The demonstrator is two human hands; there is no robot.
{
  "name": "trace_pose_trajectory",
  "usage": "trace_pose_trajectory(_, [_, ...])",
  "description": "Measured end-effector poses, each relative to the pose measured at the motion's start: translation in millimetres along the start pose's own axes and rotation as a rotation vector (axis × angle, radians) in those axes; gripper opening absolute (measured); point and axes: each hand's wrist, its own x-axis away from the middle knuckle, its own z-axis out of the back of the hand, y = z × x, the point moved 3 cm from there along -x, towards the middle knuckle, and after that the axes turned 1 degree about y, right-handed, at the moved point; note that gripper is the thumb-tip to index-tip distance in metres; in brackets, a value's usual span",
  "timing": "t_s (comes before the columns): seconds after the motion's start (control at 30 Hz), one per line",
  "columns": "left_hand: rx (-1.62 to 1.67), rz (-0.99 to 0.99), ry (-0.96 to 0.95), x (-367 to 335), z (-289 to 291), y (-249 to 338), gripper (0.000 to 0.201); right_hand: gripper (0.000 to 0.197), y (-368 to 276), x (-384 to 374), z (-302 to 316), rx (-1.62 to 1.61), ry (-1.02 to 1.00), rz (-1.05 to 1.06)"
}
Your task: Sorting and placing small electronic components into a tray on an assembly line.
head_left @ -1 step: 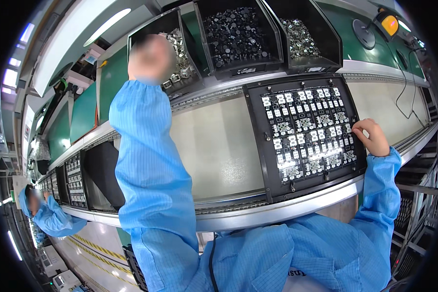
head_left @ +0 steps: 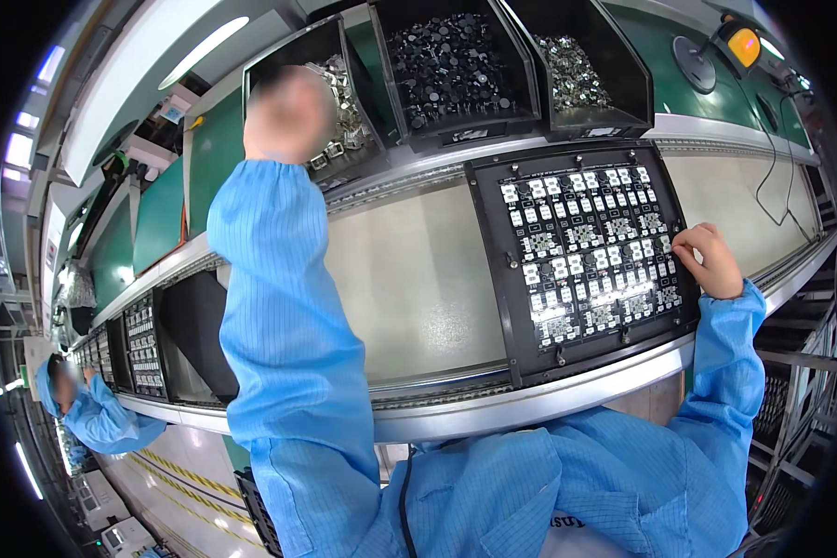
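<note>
My left hand (head_left: 290,116) reaches into the left black bin (head_left: 370,102), over small silver metal parts (head_left: 346,116). It is blurred, so its fingers and anything in them cannot be made out. At the right edge of a black carrier tray (head_left: 500,288), my right hand (head_left: 713,262) has its fingers bent together in a pinch. Whatever may be between those fingertips is hidden. The tray lies flat on the conveyor line and bears rows of circuit boards (head_left: 581,237) with white and dark components.
Beside the left bin stand a bin of dark round parts (head_left: 451,70) and another of small silver parts (head_left: 572,79). A yellow-and-black device on a stand (head_left: 742,46) is at the far right. Farther left along the line, a person in blue (head_left: 112,418) is near more trays (head_left: 145,344).
</note>
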Motion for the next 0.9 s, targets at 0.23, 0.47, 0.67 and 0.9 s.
trace_pose_trajectory(0.23, [-0.045, 0.309, 0.068, 102.9, 6.2, -91.9, 0.022, 0.006, -16.7, -8.9, 18.2, 0.13, -0.063, -0.057])
trace_pose_trajectory(0.47, [-0.147, 0.349, 0.179, 135.2, 48.4, -123.2, 0.016, 0.012, -149.7, -66.7, 2.9, -0.249, 0.1, 0.312])
trace_pose_trajectory(0.67, [-0.005, 0.445, 0.265, 156.1, 97.0, -120.2, 0.018, 0.011, -150.2, -67.3, -27.7, -0.276, -0.002, 0.314])
trace_pose_trajectory(0.9, [-0.02, 0.522, 0.393, 166.6, 92.6, -151.5, 0.02, 0.012, -151.0, -69.2, -22.1, -0.317, 0.006, 0.148])
